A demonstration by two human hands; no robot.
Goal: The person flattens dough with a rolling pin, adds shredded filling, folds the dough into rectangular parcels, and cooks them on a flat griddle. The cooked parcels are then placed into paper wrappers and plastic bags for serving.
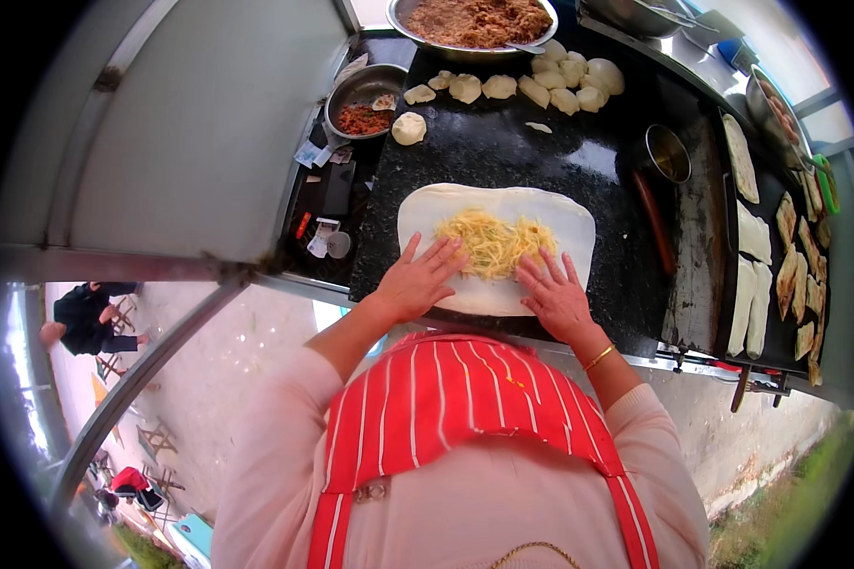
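A thin sheet of dough [427,210] lies flat on the black stone worktop in front of me. Shredded yellow filling [497,245] is spread over its middle, in a wide heap. My left hand [420,277] rests at the heap's left end, fingers apart, the fingertips touching the shreds. At the right end my right hand [556,295] lies palm down with spread fingers, also touching the filling and the dough. Neither hand grips anything. The near edge of the sheet shows between my wrists.
Dough pieces [564,80] sit along the back, below a bowl of minced filling [480,21]. A metal bowl [363,99] with red sauce stands at left. To the right are a metal cup [667,153], a wooden rolling pin [653,224] and a griddle [772,284] with flatbreads.
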